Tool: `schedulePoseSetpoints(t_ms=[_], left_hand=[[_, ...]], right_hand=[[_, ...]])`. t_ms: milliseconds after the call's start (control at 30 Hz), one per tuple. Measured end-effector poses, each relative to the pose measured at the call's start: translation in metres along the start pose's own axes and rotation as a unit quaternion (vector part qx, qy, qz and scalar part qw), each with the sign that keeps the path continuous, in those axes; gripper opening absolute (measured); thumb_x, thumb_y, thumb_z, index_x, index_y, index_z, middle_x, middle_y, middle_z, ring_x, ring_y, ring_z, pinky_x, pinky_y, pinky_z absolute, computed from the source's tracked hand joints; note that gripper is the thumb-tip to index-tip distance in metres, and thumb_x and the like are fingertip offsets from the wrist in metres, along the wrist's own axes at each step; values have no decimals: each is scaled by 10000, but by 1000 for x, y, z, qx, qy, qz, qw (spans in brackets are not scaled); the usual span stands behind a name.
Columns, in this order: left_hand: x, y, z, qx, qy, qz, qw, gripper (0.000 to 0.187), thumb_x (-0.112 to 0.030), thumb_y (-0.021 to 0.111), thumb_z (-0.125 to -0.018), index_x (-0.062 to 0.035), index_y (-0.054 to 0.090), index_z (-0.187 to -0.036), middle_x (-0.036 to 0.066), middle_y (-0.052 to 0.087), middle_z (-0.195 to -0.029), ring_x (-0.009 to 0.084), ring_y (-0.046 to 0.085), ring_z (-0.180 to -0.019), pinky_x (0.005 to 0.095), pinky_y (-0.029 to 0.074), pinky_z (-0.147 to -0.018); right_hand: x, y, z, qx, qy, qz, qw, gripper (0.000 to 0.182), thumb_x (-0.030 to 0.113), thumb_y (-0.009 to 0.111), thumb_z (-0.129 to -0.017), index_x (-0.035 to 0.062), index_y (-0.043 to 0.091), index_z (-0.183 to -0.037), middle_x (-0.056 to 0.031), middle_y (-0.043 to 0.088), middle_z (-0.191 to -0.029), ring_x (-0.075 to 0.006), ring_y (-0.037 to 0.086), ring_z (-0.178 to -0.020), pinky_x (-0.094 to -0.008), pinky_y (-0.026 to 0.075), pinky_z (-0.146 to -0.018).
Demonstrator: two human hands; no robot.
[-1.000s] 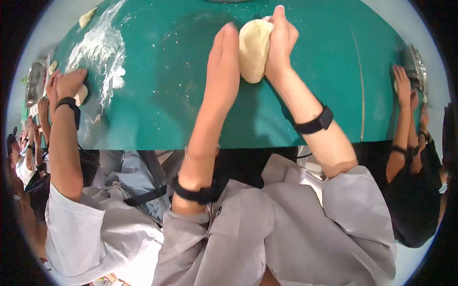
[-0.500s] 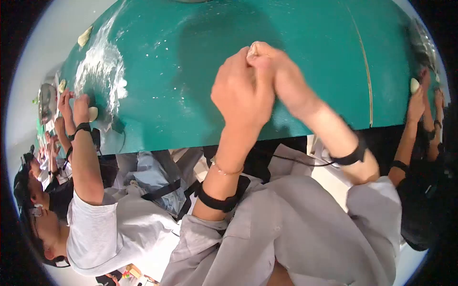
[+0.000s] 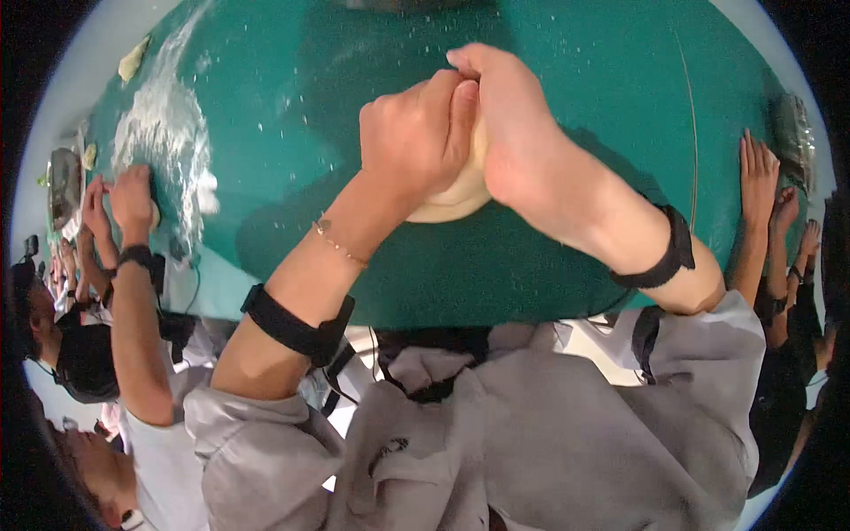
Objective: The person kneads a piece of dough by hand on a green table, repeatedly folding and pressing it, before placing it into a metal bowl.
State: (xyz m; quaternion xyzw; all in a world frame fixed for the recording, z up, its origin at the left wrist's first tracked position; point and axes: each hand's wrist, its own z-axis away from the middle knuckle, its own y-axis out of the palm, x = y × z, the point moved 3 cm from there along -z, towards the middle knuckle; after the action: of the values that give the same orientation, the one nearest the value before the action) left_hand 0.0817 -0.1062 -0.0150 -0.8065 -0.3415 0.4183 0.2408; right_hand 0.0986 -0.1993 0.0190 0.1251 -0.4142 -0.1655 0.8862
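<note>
A smooth, pale round of dough (image 3: 447, 205) lies on the green table (image 3: 292, 177), partly covered by my hands. My left hand (image 3: 414, 133) is closed, its curled fingers and thumb gripping the dough's left and upper side. Against the right side rests my right hand (image 3: 521, 124), bent round the dough, with one fingertip showing at the top. Both hands touch each other near the far edge of the dough. The underside of the dough and most right fingers are hidden.
White flour (image 3: 168, 133) is spread on the left part of the table, with a dough scrap (image 3: 134, 60) beyond it. Another person's hands (image 3: 131, 199) work at the left. More people's hands (image 3: 759, 177) and a shiny container (image 3: 791, 133) are at the right.
My hands have moved slightly left and spread wider. A large round of dough now shows beneath them, where only a small pale bit showed between the fingers. The view has shifted.
</note>
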Motion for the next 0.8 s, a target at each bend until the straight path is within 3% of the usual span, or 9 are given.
schedulePoseSetpoints(t_ms=[167, 233, 333, 400, 433, 500, 600, 700, 800], left_hand=[[24, 12, -22, 22, 33, -118, 992, 317, -309, 511, -948, -109, 608, -721, 138, 621, -574, 342, 613, -494, 450, 475, -445], [26, 10, -28, 50, -25, -130, 990, 308, -316, 499, -944, -93, 628, -775, 158, 646, -660, 372, 631, -586, 476, 493, -512], [15, 9, -25, 87, -104, -103, 985, 377, -366, 483, -949, -83, 673, -787, 203, 668, -738, 414, 646, -686, 508, 519, -626], [1, -2, -24, 103, -166, -79, 978, 424, -388, 469, -950, -56, 686, -799, 225, 674, -753, 432, 658, -738, 510, 527, -697], [-4, -8, -23, 137, -219, -22, 966, 456, -400, 464, -949, -17, 707, -906, 255, 681, -874, 434, 652, -875, 492, 500, -801], [-3, -10, -15, 83, -257, 139, 953, 457, -393, 466, -944, -2, 703, -938, 251, 679, -870, 391, 657, -883, 455, 493, -815], [-22, -27, -4, 58, -248, 298, 920, 387, -289, 484, -942, 30, 701, -974, 207, 684, -993, 285, 636, -938, 371, 464, -868], [-30, -46, 18, 24, -157, 421, 893, 284, -186, 511, -938, 16, 704, -991, 141, 592, -1288, 245, 558, -1140, 354, 424, -967], [-13, -62, 35, -119, -252, 547, 789, 332, -216, 482, -949, -1, 632, -1153, 127, 553, -1338, 281, 513, -1243, 405, 363, -1066]], right_hand=[[-9, 2, -27, -10, 16, -35, 999, 258, 270, 533, -907, 17, 559, -953, -102, 585, -946, -200, 537, -891, -401, 437, -817], [2, 2, -18, 9, 22, -56, 998, 269, 275, 540, -921, 19, 536, -1003, -98, 586, -1006, -200, 556, -925, -394, 437, -855], [-7, -30, -34, 99, -168, 27, 980, 292, 282, 553, -931, 16, 542, -1052, -101, 587, -1034, -202, 567, -946, -378, 442, -870], [-5, -54, -37, 115, -204, 105, 967, 377, 339, 570, -944, 10, 576, -1129, -81, 604, -1038, -177, 569, -946, -338, 453, -844], [-2, -62, -25, 117, -228, 154, 954, 401, 362, 574, -945, 7, 589, -1133, -75, 614, -1030, -168, 572, -942, -329, 455, -839], [-1, -70, -17, 112, -289, 277, 909, 442, 424, 584, -947, 0, 643, -1061, -49, 651, -963, -135, 587, -920, -291, 457, -813], [-11, -63, 6, 167, -317, 223, 907, 433, 421, 590, -949, -4, 660, -991, -52, 670, -899, -124, 600, -885, -278, 463, -783], [-3, -48, 32, 155, -375, 352, 844, 453, 446, 667, -875, -1, 668, -950, -116, 685, -864, -183, 637, -826, -306, 480, -761], [-1, -35, 47, 177, -397, 507, 744, 562, 478, 713, -789, 15, 643, -1099, -194, 665, -1066, -316, 641, -1000, -373, 494, -868]])
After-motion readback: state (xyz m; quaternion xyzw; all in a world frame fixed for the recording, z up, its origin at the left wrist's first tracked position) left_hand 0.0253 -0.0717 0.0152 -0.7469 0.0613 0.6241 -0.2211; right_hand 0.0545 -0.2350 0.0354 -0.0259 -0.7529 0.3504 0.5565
